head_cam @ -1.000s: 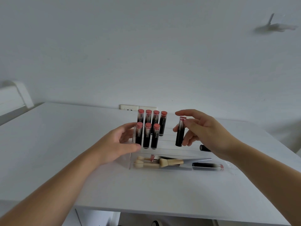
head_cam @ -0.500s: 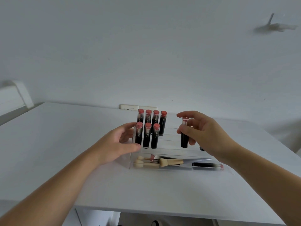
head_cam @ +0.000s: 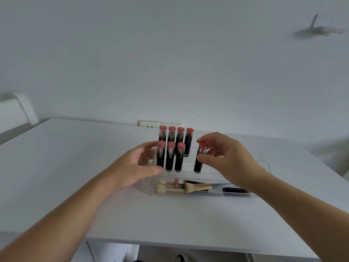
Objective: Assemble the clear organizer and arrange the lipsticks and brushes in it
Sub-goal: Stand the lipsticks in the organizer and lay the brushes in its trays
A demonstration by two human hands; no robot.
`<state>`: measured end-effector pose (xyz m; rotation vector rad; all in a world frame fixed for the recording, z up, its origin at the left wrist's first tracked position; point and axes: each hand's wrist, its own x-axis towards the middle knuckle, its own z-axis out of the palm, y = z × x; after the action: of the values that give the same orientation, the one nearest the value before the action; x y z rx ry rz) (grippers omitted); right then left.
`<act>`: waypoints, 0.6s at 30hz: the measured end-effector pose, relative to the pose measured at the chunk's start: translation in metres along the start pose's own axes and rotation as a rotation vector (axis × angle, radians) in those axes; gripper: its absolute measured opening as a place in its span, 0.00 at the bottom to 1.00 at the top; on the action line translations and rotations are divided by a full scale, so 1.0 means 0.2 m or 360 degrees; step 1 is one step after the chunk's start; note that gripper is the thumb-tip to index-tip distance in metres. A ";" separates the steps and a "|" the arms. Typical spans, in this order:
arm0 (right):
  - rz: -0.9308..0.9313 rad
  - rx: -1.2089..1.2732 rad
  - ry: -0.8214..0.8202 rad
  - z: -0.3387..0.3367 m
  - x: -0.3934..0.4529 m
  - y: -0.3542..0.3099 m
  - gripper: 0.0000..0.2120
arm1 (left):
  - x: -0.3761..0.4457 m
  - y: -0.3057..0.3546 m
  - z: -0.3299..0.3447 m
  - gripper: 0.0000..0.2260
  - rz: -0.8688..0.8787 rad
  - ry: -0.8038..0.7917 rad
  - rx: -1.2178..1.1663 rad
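A clear stepped organizer [head_cam: 263,163] stands on the white table [head_cam: 66,167]. Several black lipsticks with pink caps [head_cam: 171,157] stand upright in its two left rows. My right hand [head_cam: 226,157] pinches one more lipstick [head_cam: 199,159] upright in the front row, a gap to the right of the others. My left hand [head_cam: 136,165] holds the organizer's left wall, thumb at its front corner. The front tray holds brushes with pale tips [head_cam: 190,187] and a black lipstick lying flat [head_cam: 236,190].
A wall socket [head_cam: 151,124] sits behind the organizer. The table's front edge runs close below my forearms. A white chair back [head_cam: 20,110] stands at the far left.
My right hand moved the lipstick left and down into the front row, closer to the standing ones. My left hand stayed on the organizer's left side.
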<state>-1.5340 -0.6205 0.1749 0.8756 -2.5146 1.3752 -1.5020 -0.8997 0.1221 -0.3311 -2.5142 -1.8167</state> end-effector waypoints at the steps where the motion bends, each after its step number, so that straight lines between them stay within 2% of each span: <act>1: -0.0002 0.0003 -0.0002 0.01 0.00 0.00 0.15 | 0.00 0.00 0.00 0.34 -0.0001 -0.0002 -0.0010; 5: -0.0038 0.0000 0.0030 0.04 0.00 0.00 0.15 | -0.01 0.01 0.01 0.33 0.0004 0.0001 -0.0032; 11: -0.0134 -0.0128 0.0071 0.08 -0.01 0.00 0.21 | -0.01 0.02 0.01 0.33 0.0001 -0.0002 -0.0053; 18: -0.0268 -0.0308 0.0151 0.12 -0.01 0.02 0.15 | 0.00 0.01 0.01 0.32 0.0011 -0.0002 -0.0044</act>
<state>-1.5307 -0.6371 0.1584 0.9344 -2.3914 1.0761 -1.5005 -0.8979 0.1244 -0.3410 -2.4875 -1.8508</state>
